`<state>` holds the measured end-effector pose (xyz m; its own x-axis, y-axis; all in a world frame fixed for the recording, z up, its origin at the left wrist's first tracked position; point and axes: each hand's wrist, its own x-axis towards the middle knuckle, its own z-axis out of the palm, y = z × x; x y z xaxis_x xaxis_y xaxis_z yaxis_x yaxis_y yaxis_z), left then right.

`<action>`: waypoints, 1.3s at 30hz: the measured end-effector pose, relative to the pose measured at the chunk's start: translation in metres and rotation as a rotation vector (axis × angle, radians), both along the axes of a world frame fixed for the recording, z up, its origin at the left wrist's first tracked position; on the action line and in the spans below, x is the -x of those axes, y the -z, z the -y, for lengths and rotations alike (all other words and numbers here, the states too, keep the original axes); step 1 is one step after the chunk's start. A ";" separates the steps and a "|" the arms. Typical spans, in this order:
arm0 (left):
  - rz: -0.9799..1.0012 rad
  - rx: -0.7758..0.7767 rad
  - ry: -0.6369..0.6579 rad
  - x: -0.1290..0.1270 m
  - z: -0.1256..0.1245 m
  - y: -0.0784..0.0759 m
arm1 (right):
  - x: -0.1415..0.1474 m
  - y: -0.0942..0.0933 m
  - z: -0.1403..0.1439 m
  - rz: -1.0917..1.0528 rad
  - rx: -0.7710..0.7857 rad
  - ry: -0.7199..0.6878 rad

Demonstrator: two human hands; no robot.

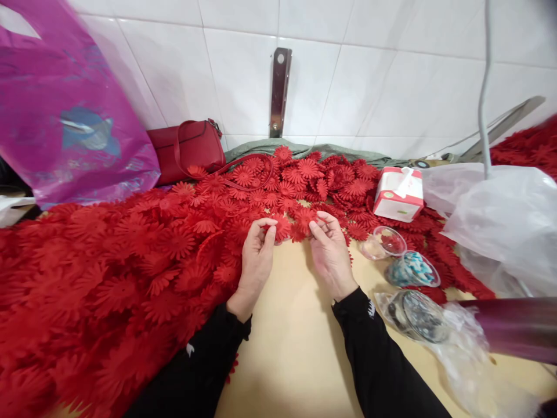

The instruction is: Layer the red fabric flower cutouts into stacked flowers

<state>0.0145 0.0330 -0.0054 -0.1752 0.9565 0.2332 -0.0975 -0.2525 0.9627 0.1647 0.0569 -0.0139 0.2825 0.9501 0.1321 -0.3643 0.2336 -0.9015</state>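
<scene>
Your left hand (256, 255) and right hand (329, 251) each pinch a red fabric flower (292, 226) between fingertips, at the flower pile's (130, 261) edge above the desk (296, 348).

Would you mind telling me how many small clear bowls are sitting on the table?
2: a clear bowl with red pieces right of the right hand, and a clear bowl with blue pieces just beside it. Others may hide under the flowers.

A red handbag (187, 148) sits near a tissue box (399, 193).
</scene>
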 end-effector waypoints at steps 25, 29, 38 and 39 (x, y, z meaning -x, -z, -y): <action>0.146 0.048 0.036 -0.002 -0.003 -0.002 | 0.016 -0.026 0.025 0.773 -0.368 0.160; 0.160 0.077 0.159 -0.004 -0.001 -0.007 | 0.016 -0.021 0.022 0.620 -0.269 0.105; 0.323 0.123 0.147 -0.004 -0.004 0.001 | 0.003 -0.005 0.007 0.192 -0.023 0.116; 0.365 0.132 0.139 -0.004 -0.004 0.003 | 0.002 -0.005 0.006 0.174 -0.014 0.119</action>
